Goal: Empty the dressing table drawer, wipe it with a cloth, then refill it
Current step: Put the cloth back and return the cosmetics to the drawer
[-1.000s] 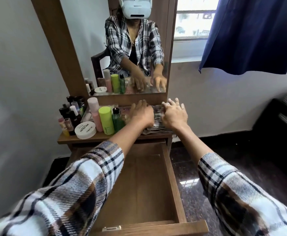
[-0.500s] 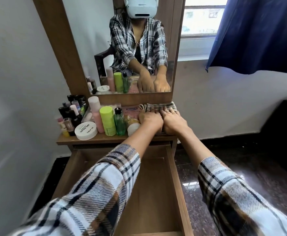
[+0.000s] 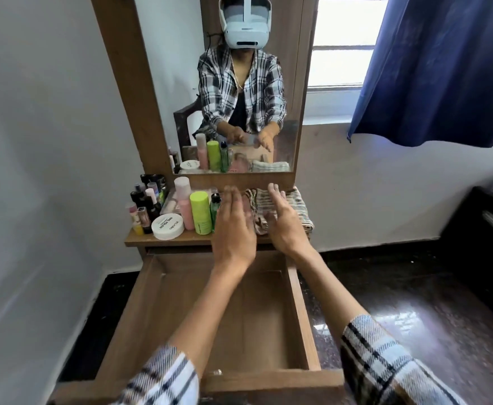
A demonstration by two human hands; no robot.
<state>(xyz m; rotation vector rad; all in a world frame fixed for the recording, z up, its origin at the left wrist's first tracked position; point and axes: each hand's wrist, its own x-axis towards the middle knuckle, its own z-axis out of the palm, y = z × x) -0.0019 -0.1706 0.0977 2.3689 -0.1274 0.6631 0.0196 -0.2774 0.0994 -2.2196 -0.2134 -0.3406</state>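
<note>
The drawer (image 3: 257,323) stands pulled out under the tabletop (image 3: 140,240). The folded cloth (image 3: 295,206) lies on the tabletop's right part, beside the bottles (image 3: 200,209). The left hand (image 3: 233,229) and right hand (image 3: 286,226) are above the drawer's back edge, each grip with straight fingers, holding nothing.

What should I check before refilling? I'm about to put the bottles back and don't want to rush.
1. Drawer pulled open: ok.
2. Drawer floor bare: ok where visible; arms hide part.
3. Drawer wiped clean and dry: cannot tell.
4. Cloth set aside on the table top, beside the bottles: ok.
5. Left hand and right hand free: ok, both open, holding nothing.
6. Green bottle and white jar upright, reachable: ok.
</note>
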